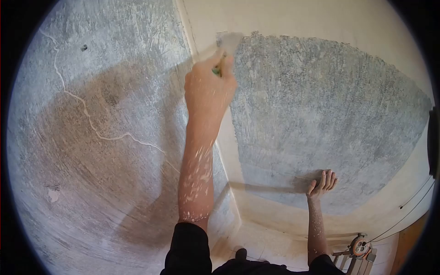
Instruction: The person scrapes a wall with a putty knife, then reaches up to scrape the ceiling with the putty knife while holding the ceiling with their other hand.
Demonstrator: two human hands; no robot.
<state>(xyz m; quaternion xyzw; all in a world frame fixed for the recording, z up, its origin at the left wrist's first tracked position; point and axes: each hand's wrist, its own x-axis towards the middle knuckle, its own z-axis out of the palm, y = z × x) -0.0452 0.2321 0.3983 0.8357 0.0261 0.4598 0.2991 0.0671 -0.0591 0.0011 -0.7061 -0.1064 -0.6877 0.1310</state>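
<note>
My left hand (210,85) is closed around the handle of a scraper (230,42), motion-blurred, with bits of green and yellow showing between the fingers. Its wide grey blade lies at the upper left edge of the grey-blue patch (311,105), where cream paint (293,18) begins, just right of the wall corner. White flecks cover the left forearm. Lower down, my right hand (323,184) leans on the same wall with its fingers stretched out and nothing in it. Much of the scraper's handle is hidden in the left fist.
On the left, a mottled grey wall (114,169) carries a long pale crack line (87,110) and a small dark hole (84,47). At lower right, an orange and black cable reel (360,247) sits on a wooden stand (360,266); cords run up the wall from it.
</note>
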